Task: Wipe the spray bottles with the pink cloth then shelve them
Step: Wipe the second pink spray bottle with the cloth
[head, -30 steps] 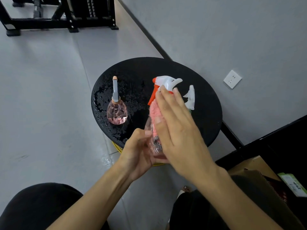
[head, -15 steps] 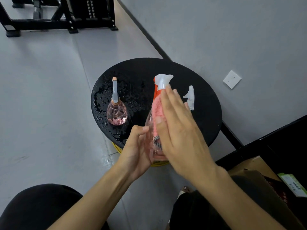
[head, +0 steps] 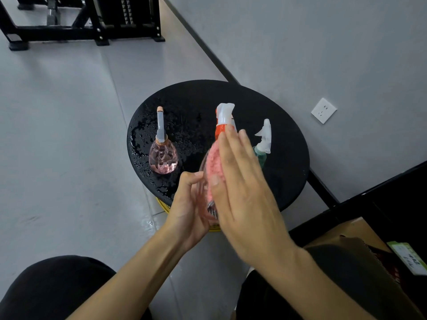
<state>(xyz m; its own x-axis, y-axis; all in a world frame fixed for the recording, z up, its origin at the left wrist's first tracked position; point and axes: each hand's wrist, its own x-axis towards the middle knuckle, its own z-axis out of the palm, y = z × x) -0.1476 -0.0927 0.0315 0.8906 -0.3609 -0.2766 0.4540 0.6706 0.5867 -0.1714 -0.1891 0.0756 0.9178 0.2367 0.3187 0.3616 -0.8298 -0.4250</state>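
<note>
Above the near edge of the round black table my left hand grips the lower body of a clear pink spray bottle with an orange collar and white trigger head. Flat against its side, my right hand presses the pink cloth with straight fingers. A second pink bottle with a long thin nozzle stands at the table's left. Behind my right fingers stands a green bottle with a clear trigger head, mostly hidden.
Water droplets cover the left and near part of the tabletop. A yellow base shows under the table. The grey wall with a socket runs on the right. A cardboard box and dark shelving sit lower right. A black metal rack stands far back.
The held bottle has turned, so its trigger head now points away instead of to the right. My right hand with the cloth has slid slightly up its side.
</note>
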